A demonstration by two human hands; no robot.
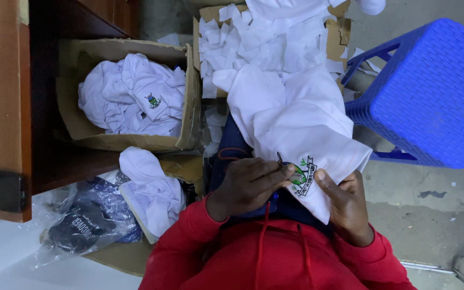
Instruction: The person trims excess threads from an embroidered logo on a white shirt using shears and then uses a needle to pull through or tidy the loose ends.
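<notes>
While hands (296,193) grip shirt (296,129) (embroidered) — apparently trimming.

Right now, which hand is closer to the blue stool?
Right. The right hand grips the white shirt below-left of the blue stool; the left hand sits farther, beyond the badge.

Two hands, left (251,185) and right (345,201), one blue stool (430,91), two cardboard boxes (191,107) (339,32), one plastic bag (87,225), one heap of white scraps (259,40).

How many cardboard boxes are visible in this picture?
2. One box is at the left and holds folded white shirts. The other box is at the top centre, full of white scraps. More may be hidden under the cloth.
</notes>
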